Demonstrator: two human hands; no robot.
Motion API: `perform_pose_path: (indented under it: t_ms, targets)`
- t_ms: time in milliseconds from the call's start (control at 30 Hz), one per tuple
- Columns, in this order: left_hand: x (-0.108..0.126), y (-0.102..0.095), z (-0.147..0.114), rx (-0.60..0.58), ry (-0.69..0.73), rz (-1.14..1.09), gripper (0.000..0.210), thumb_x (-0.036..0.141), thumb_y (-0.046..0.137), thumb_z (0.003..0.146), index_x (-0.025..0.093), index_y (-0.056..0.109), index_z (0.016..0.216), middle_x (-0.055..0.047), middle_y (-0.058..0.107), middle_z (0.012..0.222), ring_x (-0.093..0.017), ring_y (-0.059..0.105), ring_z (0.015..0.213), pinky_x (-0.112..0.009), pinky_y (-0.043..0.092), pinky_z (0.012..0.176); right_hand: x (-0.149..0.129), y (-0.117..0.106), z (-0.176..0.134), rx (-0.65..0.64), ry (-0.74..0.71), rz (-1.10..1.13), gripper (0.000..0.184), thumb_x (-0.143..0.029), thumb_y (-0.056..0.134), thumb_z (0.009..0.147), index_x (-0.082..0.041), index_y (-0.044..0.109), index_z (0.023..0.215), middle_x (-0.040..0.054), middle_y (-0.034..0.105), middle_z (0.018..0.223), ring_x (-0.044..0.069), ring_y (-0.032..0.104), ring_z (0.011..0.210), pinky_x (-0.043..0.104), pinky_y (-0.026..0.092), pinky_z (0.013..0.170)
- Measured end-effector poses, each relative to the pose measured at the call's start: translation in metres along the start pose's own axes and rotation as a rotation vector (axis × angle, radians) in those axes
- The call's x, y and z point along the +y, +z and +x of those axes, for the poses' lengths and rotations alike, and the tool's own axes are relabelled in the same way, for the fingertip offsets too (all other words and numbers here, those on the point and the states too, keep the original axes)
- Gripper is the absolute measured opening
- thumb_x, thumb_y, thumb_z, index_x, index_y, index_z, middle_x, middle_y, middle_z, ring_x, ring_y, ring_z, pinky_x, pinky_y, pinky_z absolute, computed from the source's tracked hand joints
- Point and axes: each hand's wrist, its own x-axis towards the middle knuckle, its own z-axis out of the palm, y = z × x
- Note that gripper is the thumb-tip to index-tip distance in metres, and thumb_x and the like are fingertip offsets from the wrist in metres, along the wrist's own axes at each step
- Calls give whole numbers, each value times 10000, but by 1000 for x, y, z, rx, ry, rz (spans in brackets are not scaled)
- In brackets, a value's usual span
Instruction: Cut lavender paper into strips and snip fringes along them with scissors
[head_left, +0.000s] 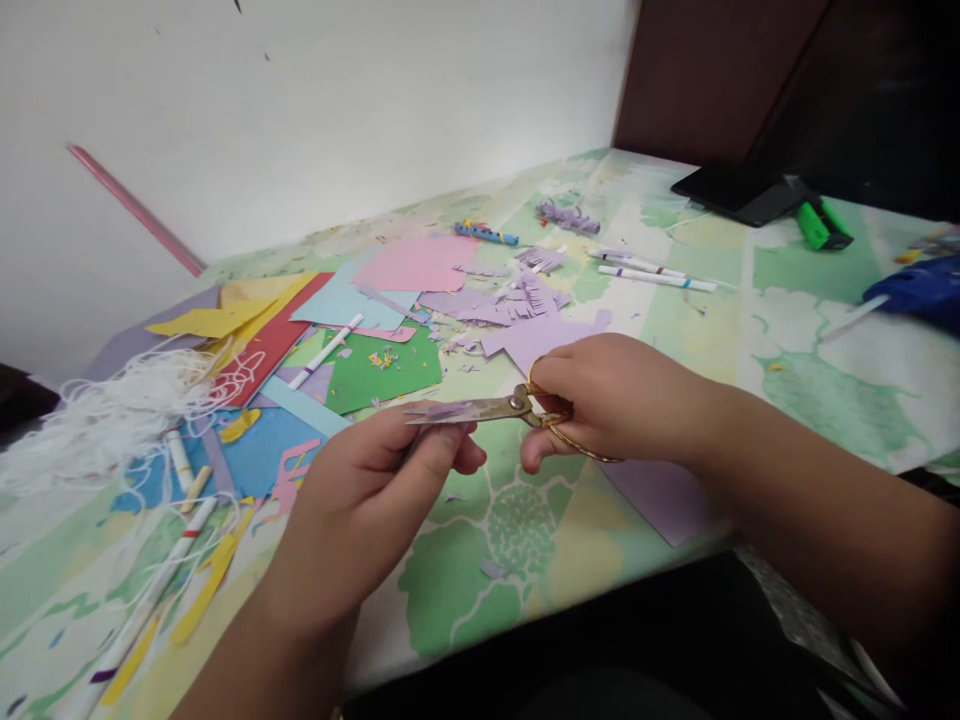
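Note:
My right hand is closed round the gold-coloured handles of a pair of scissors. The narrow blades point left and look nearly closed, with a purplish patch along them. Just under the blades is my left hand, its thumb and fingers pinched together. Whatever sits in that pinch is hidden by the fingers and blades. A lilac paper sheet lies partly beneath my right forearm. Beyond the hands lie a lilac paper cutout and fringed lilac strips.
Coloured paper sheets, including a green one and a pink one, cover the table's middle. Tangled white string and several markers lie left. Two white markers, a black phone-like slab and a green object lie far right.

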Motion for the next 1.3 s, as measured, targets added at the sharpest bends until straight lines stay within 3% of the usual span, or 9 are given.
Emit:
perform_pose_path:
  t_ms: [367,900,1300]
  targets:
    - [-1,1,6,-2,-140,-28,188,292,453,665,191,610,633,10,610,582,-101,509,465,-202,390,426,2,0,2,-25,62,0,522,-677,326,577,-177,474,570,12,508,542,110,406,479,217,192,430]
    - [1,4,5,-35,-125,-241,162,207,443,678,169,574,589,12,586,547,-110,553,501,-229,441,503,2,2,-2,-36,-5,94,542,-684,305,578,-172,480,617,11,508,586,103,393,509,211,208,445]
    - [4,-1,3,-40,-123,-118,190,237,441,665,190,598,568,8,596,551,-120,532,532,-209,408,453,3,1,-4,-89,-41,129,518,-656,339,589,-164,495,627,12,496,581,99,376,499,213,195,439]
